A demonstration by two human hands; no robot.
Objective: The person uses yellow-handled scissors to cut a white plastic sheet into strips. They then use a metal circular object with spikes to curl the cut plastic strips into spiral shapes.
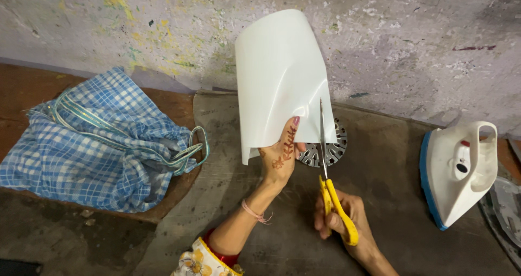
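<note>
Two hands share one job at this spot on the floor. The left hand (279, 155) has its fingers pinched on the lower edge of a curved white sheet of stiff, paper-like material (279, 75), thumb on the near face. It holds the sheet upright and off the ground, so that the bottom edge is presented to the blades and the sheet does not flop. The sheet bows into a half-tube, probably because it is gripped at one low point only.

The right hand (347, 216) is clenched through the loops of a pair of yellow-handled scissors with slim steel blades (328, 167). The blades point straight up and have entered the sheet's lower edge just beside the left thumb, close enough that the grip keeps the material taut where it is being cut. How far apart the blades stand I cannot tell from here.

Behind the sheet, partly hidden, a round perforated metal disc (331, 151) lies flat on the dark worn floor mat (391, 162). Well off to the right a white electric iron with a blue base (458, 173) rests on its side, out of reach of the cutting. To the left a blue-and-white checked cloth bundle (92, 146) with striped ribbon handles sits slumped, set aside against the paint-flecked wall (412, 43).
</note>
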